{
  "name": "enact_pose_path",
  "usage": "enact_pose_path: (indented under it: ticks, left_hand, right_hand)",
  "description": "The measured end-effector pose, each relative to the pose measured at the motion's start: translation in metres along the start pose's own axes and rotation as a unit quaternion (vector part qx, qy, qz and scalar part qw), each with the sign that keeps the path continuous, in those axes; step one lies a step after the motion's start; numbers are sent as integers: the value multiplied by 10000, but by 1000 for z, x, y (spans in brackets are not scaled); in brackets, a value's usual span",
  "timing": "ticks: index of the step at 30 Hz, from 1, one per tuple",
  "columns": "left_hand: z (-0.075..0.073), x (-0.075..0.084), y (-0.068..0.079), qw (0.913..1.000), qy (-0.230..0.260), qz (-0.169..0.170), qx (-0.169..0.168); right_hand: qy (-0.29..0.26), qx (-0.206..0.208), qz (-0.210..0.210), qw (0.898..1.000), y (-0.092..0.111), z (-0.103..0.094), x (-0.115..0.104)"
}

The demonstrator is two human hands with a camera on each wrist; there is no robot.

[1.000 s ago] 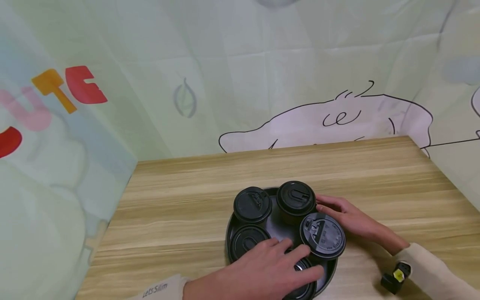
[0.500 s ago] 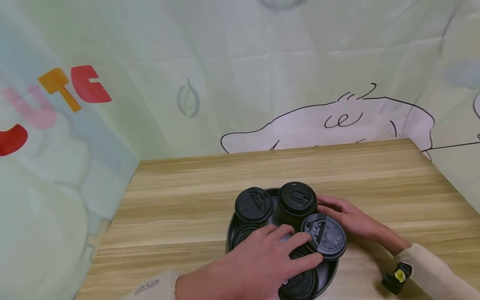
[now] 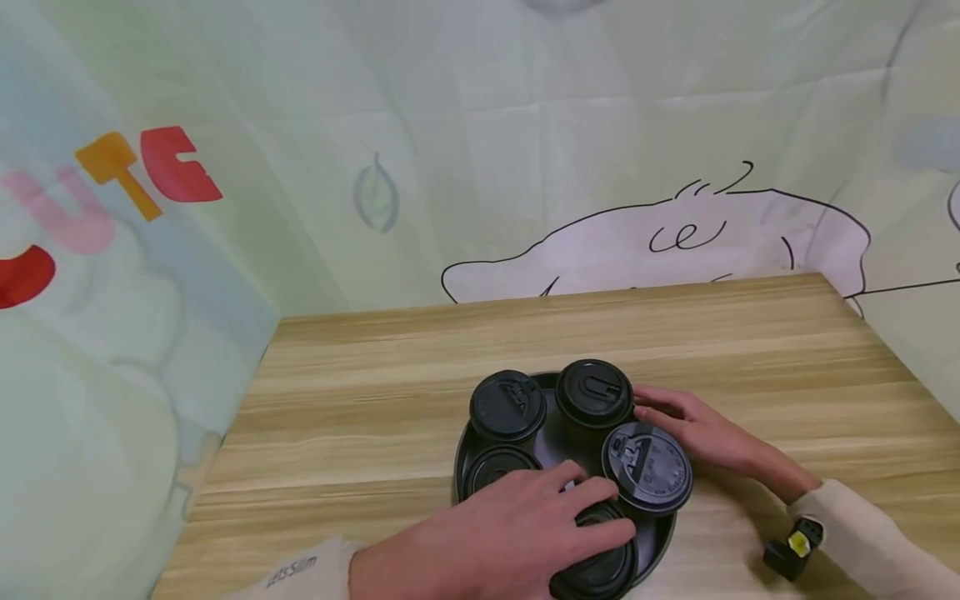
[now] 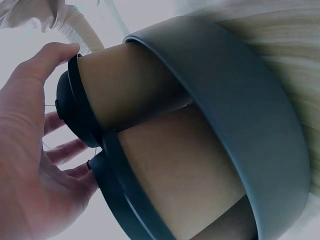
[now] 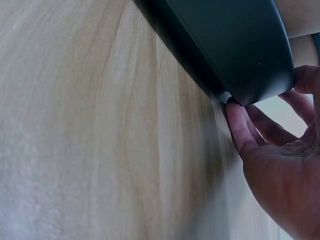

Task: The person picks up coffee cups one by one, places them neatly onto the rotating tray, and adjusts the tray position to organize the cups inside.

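Observation:
A round black tray (image 3: pixel 672 542) carries several brown paper coffee cups with black lids, standing upright in a ring. My left hand (image 3: pixel 502 529) reaches over the near side, its fingers spread around the lid of the nearest cup (image 3: pixel 600 575). In the left wrist view the thumb (image 4: pixel 55 55) is at that lid's rim and the other fingers lie at its far side. My right hand (image 3: pixel 712 433) holds the tray's right edge. The right wrist view shows the thumb at the rim and a fingertip (image 5: pixel 237 117) low at the tray's base.
The tray stands on a wood-grain table (image 3: pixel 360 400). Behind it hangs a pale printed cloth (image 3: pixel 480 150) with cartoon drawings, and another side of cloth with coloured letters runs along the left. A small black device (image 3: pixel 787 554) is at the right cuff.
My left hand has shifted slightly around the nearest cup, and that cup's lid now shows more between the fingers. The right hand and the tray have stayed in place.

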State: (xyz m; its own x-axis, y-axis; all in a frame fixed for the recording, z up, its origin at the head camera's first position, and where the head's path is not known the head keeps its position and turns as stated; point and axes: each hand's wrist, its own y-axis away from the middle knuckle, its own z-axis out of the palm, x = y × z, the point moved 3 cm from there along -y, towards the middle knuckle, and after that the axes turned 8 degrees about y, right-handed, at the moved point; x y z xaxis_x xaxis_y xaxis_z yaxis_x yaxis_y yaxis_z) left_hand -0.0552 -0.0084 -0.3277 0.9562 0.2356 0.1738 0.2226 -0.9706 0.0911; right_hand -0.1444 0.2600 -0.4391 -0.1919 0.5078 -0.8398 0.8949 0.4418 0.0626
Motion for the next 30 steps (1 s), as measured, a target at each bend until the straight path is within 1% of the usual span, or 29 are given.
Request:
enact_pose_path:
  ticks: [6, 13, 21, 27, 30]
  left_hand:
    - [4, -1, -1, 9997, 214, -34, -119]
    - [6, -4, -2, 9977, 523, -179, -397]
    - [9, -4, -1, 9963, 770, -223, -295]
    - [10, -4, -1, 9968, 718, -244, -257]
    - [10, -5, -1, 9965, 739, -257, -295]
  right_hand:
    - [-4, -14, -41, 10000, -1, 1, -1]
    - [5, -12, -29, 10000, -1, 1, 0]
    - [-26, 7, -20, 10000, 1, 1, 1]
    - [-59, -13, 4, 10000, 1, 1, 3]
    - [-51, -13, 0, 10000, 1, 1, 3]
